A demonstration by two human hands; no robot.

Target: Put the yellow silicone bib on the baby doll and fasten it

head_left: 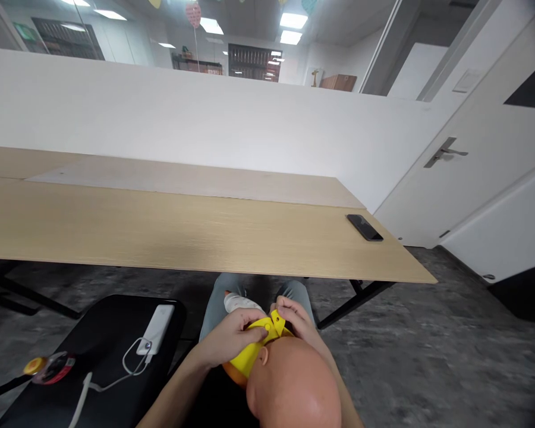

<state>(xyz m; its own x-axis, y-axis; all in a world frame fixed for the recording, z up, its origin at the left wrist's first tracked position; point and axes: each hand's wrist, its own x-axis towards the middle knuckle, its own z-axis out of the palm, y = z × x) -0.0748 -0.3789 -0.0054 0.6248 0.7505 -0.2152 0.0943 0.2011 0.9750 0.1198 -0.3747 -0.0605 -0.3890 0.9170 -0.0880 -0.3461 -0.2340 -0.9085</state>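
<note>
A bald baby doll lies across my lap, its head towards me. Around its neck is a yellow bib, with an orange part showing at the lower left. My left hand grips the bib beside the neck, thumb on top near a round snap. On the other side, my right hand pinches the loose strap end of the bib, which stands up with a small hole or snap showing. The doll's face and the undersides of my fingers are hidden. White patterned cloth covers part of the doll beyond the bib.
Ahead stands a wooden table with a black phone near its right end. To my left, a black chair seat holds a white power bank, a cable and a red-and-yellow round object. A door is at right.
</note>
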